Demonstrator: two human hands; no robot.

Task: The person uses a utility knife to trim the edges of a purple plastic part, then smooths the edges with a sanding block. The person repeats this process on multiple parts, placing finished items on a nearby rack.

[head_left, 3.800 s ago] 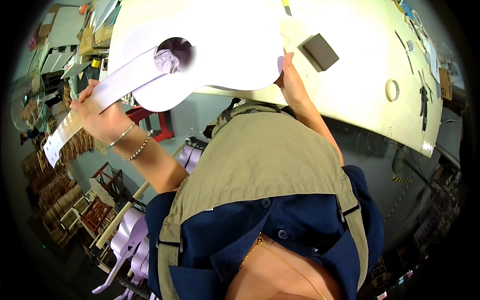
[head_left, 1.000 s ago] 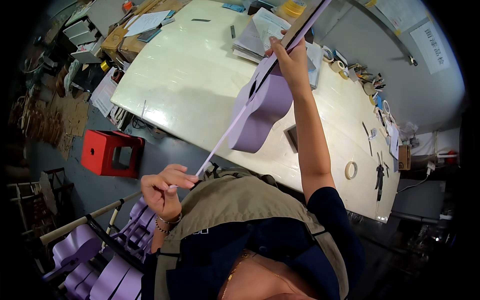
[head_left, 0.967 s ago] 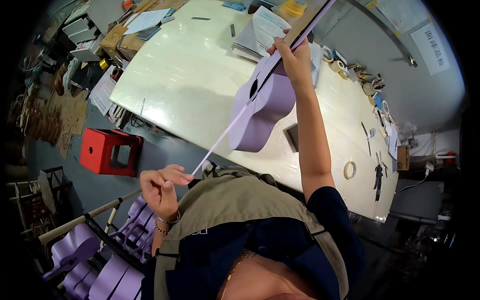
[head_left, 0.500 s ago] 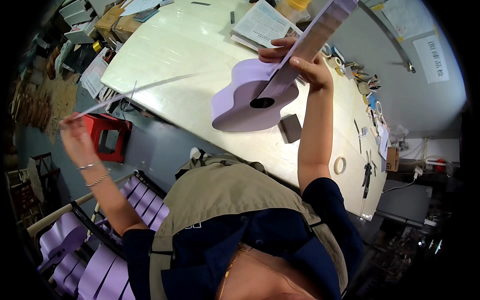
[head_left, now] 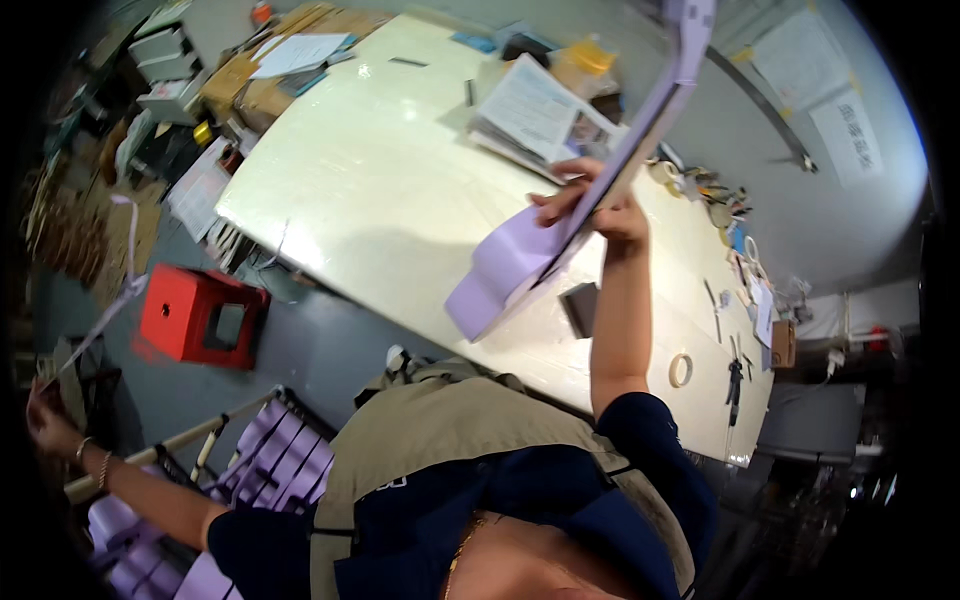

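Observation:
My right hand (head_left: pixel 598 205) grips the neck of a lilac guitar-shaped body (head_left: pixel 510 268), held tilted above the pale worktable (head_left: pixel 380 200), its neck reaching toward the top edge. My left hand (head_left: pixel 48 415) is stretched far out to the left, low near the floor, pinching one end of a long thin pale strip (head_left: pixel 105 305) that hangs free in the air. A small dark block (head_left: pixel 578 308) lies on the table just below the guitar body.
A red box-shaped stool (head_left: pixel 200 318) stands on the floor left of the table. A rack of several lilac guitar bodies (head_left: pixel 270 465) sits lower left. Papers (head_left: pixel 530 112), a tape roll (head_left: pixel 681 369) and small tools lie on the table. Cardboard boxes (head_left: pixel 245 85) crowd the far left corner.
The strip has come away from the guitar. My left hand swung it out far to the left and down. My right hand tilted the guitar body more upright.

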